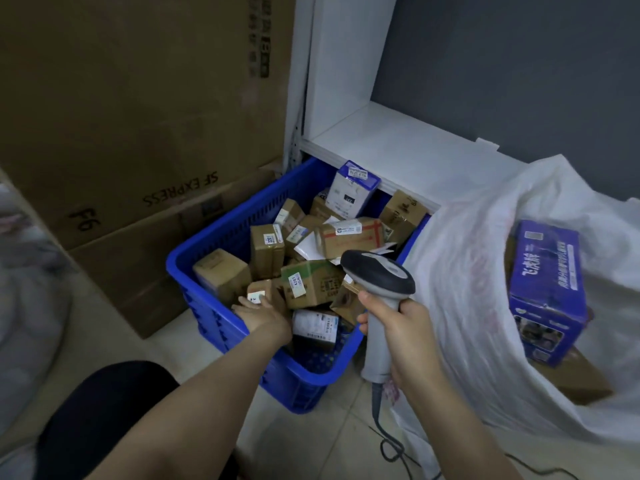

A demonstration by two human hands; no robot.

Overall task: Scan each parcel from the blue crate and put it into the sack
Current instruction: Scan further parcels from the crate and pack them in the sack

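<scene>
Right hand [398,337] closest to camera, fist wrapped round the grey handle of a barcode scanner [377,273], dark scanner head over the near right side of the blue crate [194,251], its cable [379,424] dropping to the tiled floor [339,441]. Left hand [261,315] reaches over the crate's near rim, fingers curled round a small brown parcel [258,293] with a white label, low in the near part of the crate. Crate holds a loose pile of brown cartons with stickers, plus a red-taped carton [349,237] and a white-and-blue parcel [351,190] leaning at the far end. White sack [467,306] sits just right of the crate, mouth open, a blue printed box [547,292] inside on top of a brown carton [575,379]. White shelf [398,140] behind the crate. Big cardboard boxes [138,116] stacked left, one marked SF EXPRESS. Dark-clothed knee [104,410] bottom left.
</scene>
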